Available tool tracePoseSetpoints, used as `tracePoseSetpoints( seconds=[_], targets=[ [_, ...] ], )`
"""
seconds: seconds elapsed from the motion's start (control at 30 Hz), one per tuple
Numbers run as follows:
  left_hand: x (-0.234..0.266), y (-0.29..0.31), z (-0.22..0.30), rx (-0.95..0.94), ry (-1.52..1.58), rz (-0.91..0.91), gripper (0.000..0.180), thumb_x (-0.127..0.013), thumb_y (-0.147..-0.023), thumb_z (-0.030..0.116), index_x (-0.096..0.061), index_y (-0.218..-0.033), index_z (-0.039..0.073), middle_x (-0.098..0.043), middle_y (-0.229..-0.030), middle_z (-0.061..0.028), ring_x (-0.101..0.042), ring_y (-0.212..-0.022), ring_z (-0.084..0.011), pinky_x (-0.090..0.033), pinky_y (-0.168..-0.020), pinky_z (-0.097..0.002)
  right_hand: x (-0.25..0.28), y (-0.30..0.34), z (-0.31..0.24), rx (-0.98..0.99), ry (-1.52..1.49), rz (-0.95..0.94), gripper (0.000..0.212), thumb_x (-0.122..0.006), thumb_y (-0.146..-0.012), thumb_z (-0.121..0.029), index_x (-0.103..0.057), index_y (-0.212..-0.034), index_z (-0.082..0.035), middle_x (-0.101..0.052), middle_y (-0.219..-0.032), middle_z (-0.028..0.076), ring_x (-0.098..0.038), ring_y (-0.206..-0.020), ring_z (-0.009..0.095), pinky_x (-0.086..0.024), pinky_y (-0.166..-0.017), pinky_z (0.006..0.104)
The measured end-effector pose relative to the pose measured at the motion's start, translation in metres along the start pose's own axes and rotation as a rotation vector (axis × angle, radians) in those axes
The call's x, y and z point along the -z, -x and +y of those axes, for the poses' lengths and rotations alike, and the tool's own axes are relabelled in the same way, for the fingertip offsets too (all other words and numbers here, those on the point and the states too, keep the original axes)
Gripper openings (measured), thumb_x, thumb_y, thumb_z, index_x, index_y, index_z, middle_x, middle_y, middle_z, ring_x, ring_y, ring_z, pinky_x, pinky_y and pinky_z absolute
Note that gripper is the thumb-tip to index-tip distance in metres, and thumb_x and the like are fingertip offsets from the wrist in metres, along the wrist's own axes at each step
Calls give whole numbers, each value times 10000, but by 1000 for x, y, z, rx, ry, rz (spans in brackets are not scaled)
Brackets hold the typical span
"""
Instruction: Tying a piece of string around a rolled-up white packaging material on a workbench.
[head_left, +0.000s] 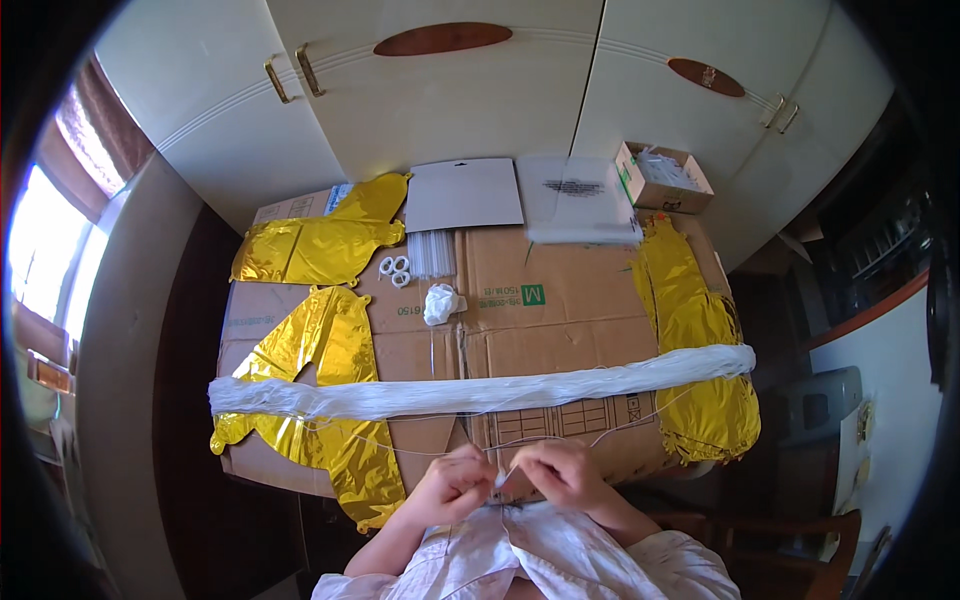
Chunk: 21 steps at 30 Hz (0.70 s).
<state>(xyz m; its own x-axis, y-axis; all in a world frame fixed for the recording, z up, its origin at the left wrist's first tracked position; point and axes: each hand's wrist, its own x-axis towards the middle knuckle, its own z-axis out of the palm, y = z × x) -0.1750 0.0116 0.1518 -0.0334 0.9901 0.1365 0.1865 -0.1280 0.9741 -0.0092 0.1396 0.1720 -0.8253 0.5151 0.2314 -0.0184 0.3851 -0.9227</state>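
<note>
While hands [455,487] [562,474] pinch string [640,420], white skein [500,394] lies beyond.

Landmark: white strand bundle [480,393]. Beyond it, cardboard [580,265]: green square mark [533,295], line of green print beside; more green print [412,311] left of that. Near side of bundle: black line-drawn grid [570,418] on the cardboard. Well beyond bundle: clear bag [545,228], dark print block, too small to read; open box [672,199], dark mark on front.
</note>
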Motion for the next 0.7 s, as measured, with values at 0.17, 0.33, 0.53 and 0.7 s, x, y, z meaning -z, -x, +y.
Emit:
tracePoseSetpoints(
  seconds=[0.17,0.33,0.53,0.7],
  targets=[
    [-5,-5,11,58,326,88,188,-542,-794,-8,-657,-943,-10,-604,-759,-82,-531,-823,-175,-416,-751,-282,-12,7,6,126,156,-155,53,-609,-803,-101,-624,-829,-56,-592,-649,86,-595,-562,243,-463,-508,324],
    [-2,-2,-1,28,132,29,170,-533,-803,17,-662,-909,-12,-623,-793,-67,-508,-786,-175,-408,-752,-289,-5,-1,-10,160,72,33,29,-626,-765,-59,-632,-793,-55,-604,-649,69,-595,-557,229,-458,-500,315],
    [-8,11,-7,214,694,60,204,-528,-847,36,-637,-998,-47,-636,-955,-161,-581,-938,-221,-440,-850,-330,-15,-1,6,95,104,33,49,-625,-768,-61,-643,-814,-62,-633,-692,67,-619,-593,224,-477,-533,303],
    [-18,9,-14,111,814,163,341,-507,-867,3,-529,-1206,-21,-536,-1139,-81,-485,-1020,-143,-359,-884,-267,-25,-3,11,126,85,165,52,-630,-772,-76,-642,-819,-56,-621,-669,73,-612,-577,235,-470,-517,312]
  ],
)
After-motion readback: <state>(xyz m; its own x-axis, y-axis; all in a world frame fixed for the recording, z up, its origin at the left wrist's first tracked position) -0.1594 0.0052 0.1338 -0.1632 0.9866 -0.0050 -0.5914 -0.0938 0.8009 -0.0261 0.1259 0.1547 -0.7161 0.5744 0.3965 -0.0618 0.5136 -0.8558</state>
